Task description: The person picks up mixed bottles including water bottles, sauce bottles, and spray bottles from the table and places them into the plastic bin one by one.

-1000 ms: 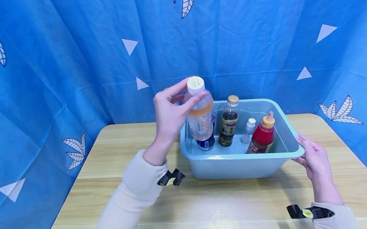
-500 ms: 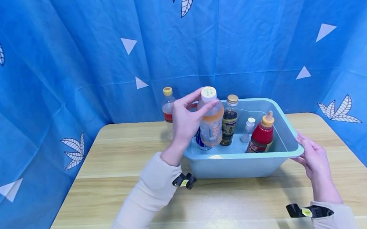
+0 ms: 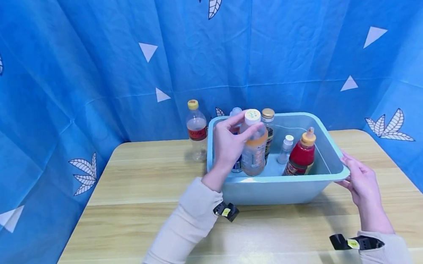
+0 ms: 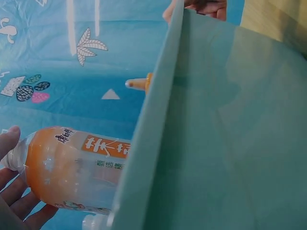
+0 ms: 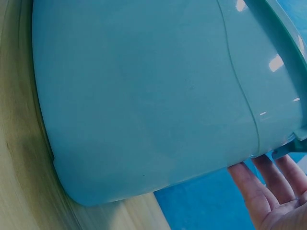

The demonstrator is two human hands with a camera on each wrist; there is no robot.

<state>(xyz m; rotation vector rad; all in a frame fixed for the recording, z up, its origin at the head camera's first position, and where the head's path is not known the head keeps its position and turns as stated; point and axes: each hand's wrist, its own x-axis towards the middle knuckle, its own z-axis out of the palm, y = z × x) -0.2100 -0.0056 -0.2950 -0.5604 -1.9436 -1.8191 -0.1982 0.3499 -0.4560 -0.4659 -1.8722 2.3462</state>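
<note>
My left hand point(image 3: 231, 143) holds a clear plastic bottle point(image 3: 253, 155) by its neck, just under the white cap. The bottle has an orange band and hangs upright inside the near left part of a light blue plastic bin point(image 3: 271, 192). In the left wrist view, the bottle's orange label point(image 4: 105, 146) shows behind the bin's rim, with the thumb and fingers around the neck. At the bin's right end, my right hand point(image 3: 363, 181) grips the rim. From the right wrist view, its fingers point(image 5: 252, 189) curl up under that rim.
Inside the bin stand a dark bottle with a gold cap point(image 3: 268, 114), a small white-capped bottle point(image 3: 286, 150), a red squeeze bottle point(image 3: 302, 155) and a partly hidden blue-labelled bottle point(image 3: 236, 165). A yellow-capped bottle point(image 3: 197, 131) stands on the wooden table point(image 3: 133, 190), left of the bin.
My left hand has carried the orange-banded bottle rightward and down into the bin, bringing the yellow-capped bottle into view. The right hand has stayed on the rim.
</note>
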